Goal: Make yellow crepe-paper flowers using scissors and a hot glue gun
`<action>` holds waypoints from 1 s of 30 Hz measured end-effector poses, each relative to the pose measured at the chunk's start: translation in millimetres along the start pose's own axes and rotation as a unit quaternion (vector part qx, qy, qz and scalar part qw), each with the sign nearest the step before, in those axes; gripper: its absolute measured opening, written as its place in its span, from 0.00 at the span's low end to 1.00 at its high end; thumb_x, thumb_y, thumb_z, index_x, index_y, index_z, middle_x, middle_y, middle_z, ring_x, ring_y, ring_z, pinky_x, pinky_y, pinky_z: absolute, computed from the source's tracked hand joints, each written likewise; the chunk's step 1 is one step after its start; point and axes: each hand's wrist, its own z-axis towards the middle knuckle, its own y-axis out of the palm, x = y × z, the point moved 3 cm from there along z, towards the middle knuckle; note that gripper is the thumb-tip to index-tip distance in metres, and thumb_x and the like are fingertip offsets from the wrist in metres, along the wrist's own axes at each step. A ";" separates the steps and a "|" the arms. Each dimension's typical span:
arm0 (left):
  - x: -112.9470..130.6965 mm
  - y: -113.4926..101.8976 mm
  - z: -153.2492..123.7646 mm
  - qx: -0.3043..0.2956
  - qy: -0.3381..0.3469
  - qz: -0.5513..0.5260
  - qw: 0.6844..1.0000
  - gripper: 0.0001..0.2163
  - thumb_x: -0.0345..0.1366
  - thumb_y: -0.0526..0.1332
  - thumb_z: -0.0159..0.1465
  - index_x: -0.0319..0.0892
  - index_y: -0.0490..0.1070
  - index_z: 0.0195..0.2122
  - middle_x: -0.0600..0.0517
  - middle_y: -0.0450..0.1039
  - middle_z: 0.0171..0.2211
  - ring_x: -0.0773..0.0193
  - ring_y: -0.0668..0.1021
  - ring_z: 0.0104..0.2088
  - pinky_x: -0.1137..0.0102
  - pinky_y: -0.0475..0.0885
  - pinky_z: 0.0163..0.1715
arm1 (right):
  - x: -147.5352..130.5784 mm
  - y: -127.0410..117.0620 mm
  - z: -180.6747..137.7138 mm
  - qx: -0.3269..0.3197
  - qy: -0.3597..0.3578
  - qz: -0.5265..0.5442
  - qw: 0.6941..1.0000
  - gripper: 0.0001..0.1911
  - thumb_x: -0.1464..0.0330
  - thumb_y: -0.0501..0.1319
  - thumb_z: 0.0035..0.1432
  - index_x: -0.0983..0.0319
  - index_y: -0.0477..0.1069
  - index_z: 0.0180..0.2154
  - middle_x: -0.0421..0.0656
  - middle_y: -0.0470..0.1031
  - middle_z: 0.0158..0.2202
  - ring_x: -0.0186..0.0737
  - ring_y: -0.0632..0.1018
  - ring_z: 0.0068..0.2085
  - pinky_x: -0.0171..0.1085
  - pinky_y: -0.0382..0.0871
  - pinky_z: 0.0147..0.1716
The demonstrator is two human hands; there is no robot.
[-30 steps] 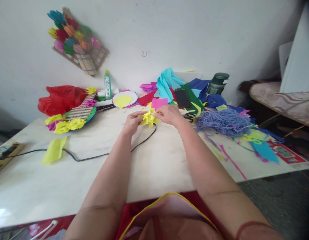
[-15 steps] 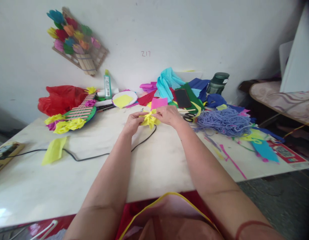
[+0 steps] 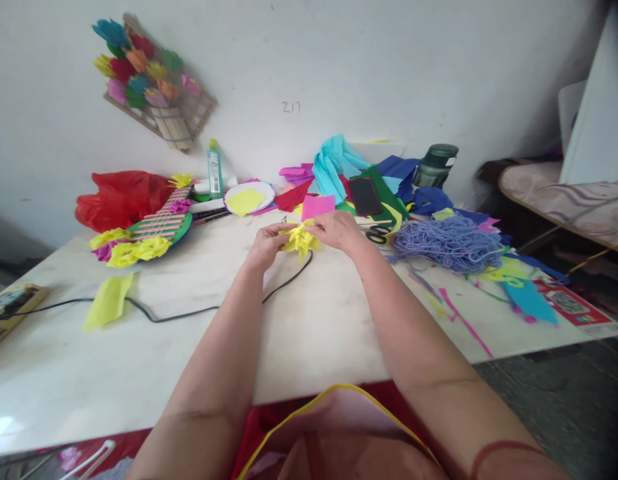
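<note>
A yellow crepe-paper flower (image 3: 301, 241) is held between my two hands above the middle of the table. My left hand (image 3: 267, 245) pinches its left side, and my right hand (image 3: 337, 231) grips its upper right edge with fingers closed. Just behind the hands lies a pink paper square (image 3: 319, 205). A thin wooden stick (image 3: 379, 221) and black-handled scissors (image 3: 377, 235) are to the right of my right hand. A black cord (image 3: 293, 277) runs from near the flower toward the left.
A decorated green round piece (image 3: 166, 230) with yellow flowers lies at left, near a yellow paper strip (image 3: 109, 300). At right are a blue yarn heap (image 3: 449, 243), a phone (image 3: 365, 196) and a dark bottle (image 3: 436, 167). A paper plate (image 3: 269, 193) stands behind.
Almost nothing differs. The yellow flower has shifted very slightly between my fingers, and both hands keep their hold on it.
</note>
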 end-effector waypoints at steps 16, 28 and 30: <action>-2.8 -2.7 1.6 0.007 -0.005 -0.004 1.000 0.13 0.31 0.68 0.39 0.39 0.81 0.29 0.52 0.77 0.23 0.67 0.75 0.23 0.71 0.69 0.26 | -0.1 -0.3 0.2 -0.003 0.007 0.003 1.000 0.30 0.51 0.45 0.68 0.59 0.80 0.45 0.51 0.82 0.40 0.47 0.79 0.41 0.38 0.59 0.35; -4.3 -3.9 3.5 0.034 0.003 -0.012 0.999 0.14 0.32 0.68 0.38 0.39 0.81 0.29 0.51 0.78 0.24 0.65 0.77 0.25 0.70 0.72 0.28 | 3.0 2.7 0.5 -0.001 0.011 0.004 1.000 0.31 0.50 0.45 0.68 0.61 0.81 0.41 0.51 0.82 0.38 0.47 0.79 0.40 0.38 0.59 0.34; -4.5 -4.0 3.6 0.037 0.000 -0.020 0.999 0.13 0.31 0.68 0.38 0.40 0.81 0.29 0.51 0.78 0.24 0.64 0.78 0.26 0.70 0.73 0.29 | 3.0 2.2 0.4 -0.001 0.012 0.004 1.000 0.31 0.50 0.45 0.68 0.61 0.81 0.40 0.51 0.82 0.38 0.47 0.79 0.39 0.38 0.59 0.34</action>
